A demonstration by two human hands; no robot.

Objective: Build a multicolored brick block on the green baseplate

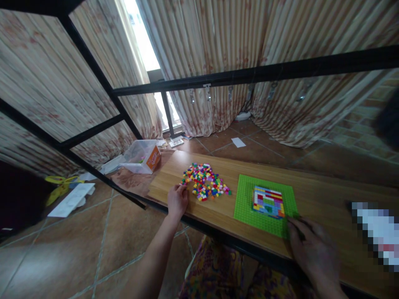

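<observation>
My left hand (178,202) is at the near left edge of a loose pile of small colourful building bricks (204,180), its fingers curled together. Whatever may be between the fingertips is too small to make out. Right of the pile lies a green studded baseplate (245,199). On it sits a low, squarish brick build (268,201) in light blue, red, white, yellow and purple, with a green patch near its middle. My right hand (311,245) is at the baseplate's near right corner, thumb and fingers bent around that edge; some fingertips are in shadow.
The wooden tabletop (215,211) has a dark front edge. A clear plastic box (137,160) with an orange label stands beyond its left end. A black metal frame (199,83) crosses before the curtains. A blurred, pixelated object (377,236) is at the right.
</observation>
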